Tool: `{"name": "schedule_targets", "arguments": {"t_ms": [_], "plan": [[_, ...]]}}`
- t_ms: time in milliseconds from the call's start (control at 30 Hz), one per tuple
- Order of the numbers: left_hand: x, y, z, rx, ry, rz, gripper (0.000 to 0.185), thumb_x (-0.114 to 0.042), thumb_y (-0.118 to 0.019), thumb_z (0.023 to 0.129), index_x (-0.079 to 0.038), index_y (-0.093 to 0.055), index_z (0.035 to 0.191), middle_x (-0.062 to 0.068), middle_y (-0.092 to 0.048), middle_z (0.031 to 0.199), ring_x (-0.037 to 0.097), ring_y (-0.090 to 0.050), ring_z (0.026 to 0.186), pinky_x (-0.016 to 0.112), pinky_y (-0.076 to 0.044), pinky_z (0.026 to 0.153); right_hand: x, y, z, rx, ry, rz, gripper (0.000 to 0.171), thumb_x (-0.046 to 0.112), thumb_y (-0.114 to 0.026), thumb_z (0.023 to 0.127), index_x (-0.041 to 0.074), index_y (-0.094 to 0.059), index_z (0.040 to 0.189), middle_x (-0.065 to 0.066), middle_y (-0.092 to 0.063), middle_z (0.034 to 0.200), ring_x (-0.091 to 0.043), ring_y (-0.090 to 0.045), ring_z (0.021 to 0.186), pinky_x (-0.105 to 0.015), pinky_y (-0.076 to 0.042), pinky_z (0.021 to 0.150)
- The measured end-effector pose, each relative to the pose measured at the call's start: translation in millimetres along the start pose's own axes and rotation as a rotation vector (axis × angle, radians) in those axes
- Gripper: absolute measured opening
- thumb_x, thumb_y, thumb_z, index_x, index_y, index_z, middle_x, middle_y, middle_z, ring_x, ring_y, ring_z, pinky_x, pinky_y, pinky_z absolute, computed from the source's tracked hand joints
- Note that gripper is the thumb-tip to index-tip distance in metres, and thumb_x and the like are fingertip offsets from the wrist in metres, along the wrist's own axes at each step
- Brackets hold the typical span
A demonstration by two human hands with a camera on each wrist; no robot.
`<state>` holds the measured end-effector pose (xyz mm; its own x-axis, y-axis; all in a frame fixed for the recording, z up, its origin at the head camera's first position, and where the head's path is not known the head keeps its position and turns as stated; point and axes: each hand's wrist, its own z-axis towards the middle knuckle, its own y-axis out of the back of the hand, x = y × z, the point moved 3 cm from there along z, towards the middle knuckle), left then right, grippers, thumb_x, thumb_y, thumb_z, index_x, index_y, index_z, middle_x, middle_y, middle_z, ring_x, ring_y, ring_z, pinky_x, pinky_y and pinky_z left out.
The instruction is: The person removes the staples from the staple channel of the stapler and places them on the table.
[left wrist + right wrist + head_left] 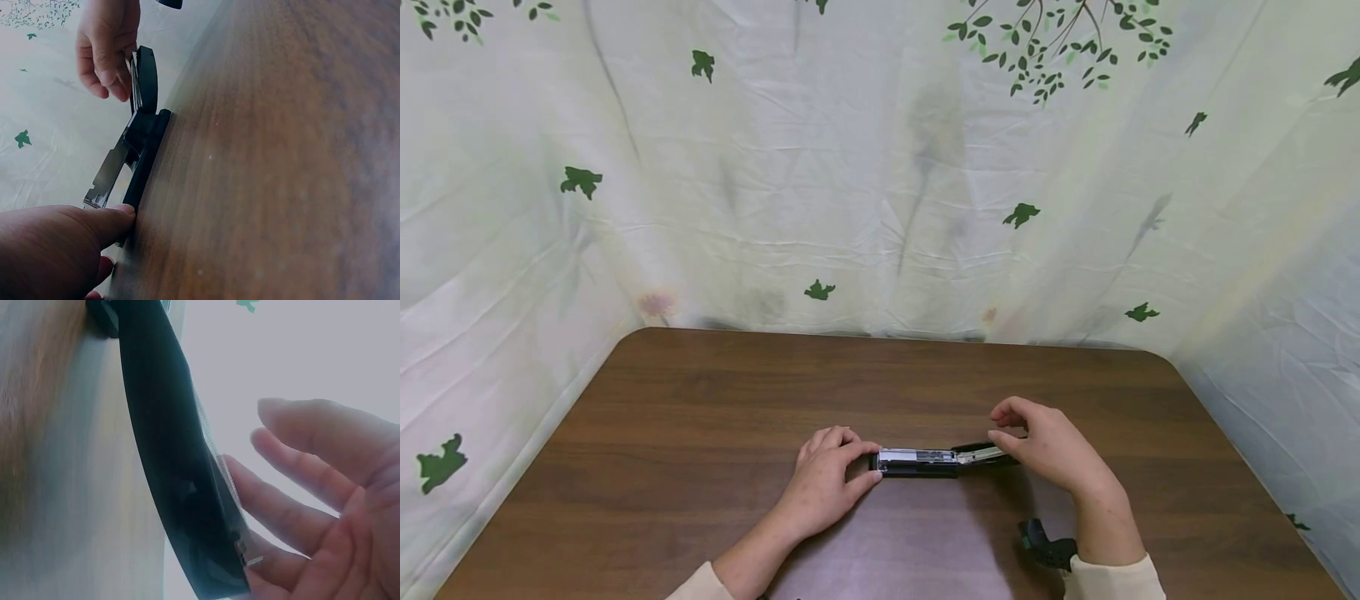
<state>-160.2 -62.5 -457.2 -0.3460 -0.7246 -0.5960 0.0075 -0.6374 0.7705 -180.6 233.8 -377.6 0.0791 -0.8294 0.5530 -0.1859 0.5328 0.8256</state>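
A black stapler lies swung open on the brown wooden table, its silver staple channel facing up. My left hand pinches its left end between thumb and fingers; in the left wrist view the thumb presses against the end of the black base. My right hand is at the right end, fingers relaxed and only loosely bent. There its fingertips touch the metal edge of the black top arm, which stands raised beside the right hand.
A pale cloth with green leaf prints hangs close around the table's back and both sides. A black wrist-mounted device sits by my right sleeve. Bare tabletop stretches behind the stapler and to both sides.
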Motion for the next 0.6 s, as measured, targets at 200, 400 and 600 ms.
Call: {"name": "schedule_targets", "arguments": {"t_ms": [200,400,600], "plan": [[-0.5,0.8,-0.2,-0.003,-0.006,0.004,0.029,-0.028,-0.082,0.085,-0.023,-0.076,0.113,-0.004,-0.06,0.107,0.026,-0.053,0.117,0.059,-0.037,0.105,11,1,1,-0.121,0.066,-0.004,0.015,0.022,-0.071,0.096,0.016,-0.07,0.11,-0.002,-0.072,0.114,-0.031,-0.065,0.115,-0.053,-0.052,0.095],[-1.0,0.9,-0.2,0.009,0.01,-0.001,0.029,-0.029,-0.082,0.086,-0.024,-0.076,0.113,-0.004,-0.06,0.108,0.026,-0.052,0.118,0.059,-0.036,0.107,26,-4,1,-0.16,0.116,0.083,0.007,0.02,-0.071,0.097,0.016,-0.072,0.103,-0.001,-0.072,0.099,-0.018,-0.067,0.09,-0.038,-0.056,0.081],[-0.7,0.4,-0.2,0.011,0.012,-0.005,0.029,-0.029,-0.082,0.086,-0.024,-0.076,0.114,-0.004,-0.06,0.109,0.027,-0.052,0.119,0.059,-0.036,0.107,40,-19,1,-0.122,0.117,0.136,0.006,0.021,-0.072,0.096,0.016,-0.072,0.099,0.003,-0.069,0.085,-0.013,-0.059,0.076,-0.027,-0.049,0.068]]}}
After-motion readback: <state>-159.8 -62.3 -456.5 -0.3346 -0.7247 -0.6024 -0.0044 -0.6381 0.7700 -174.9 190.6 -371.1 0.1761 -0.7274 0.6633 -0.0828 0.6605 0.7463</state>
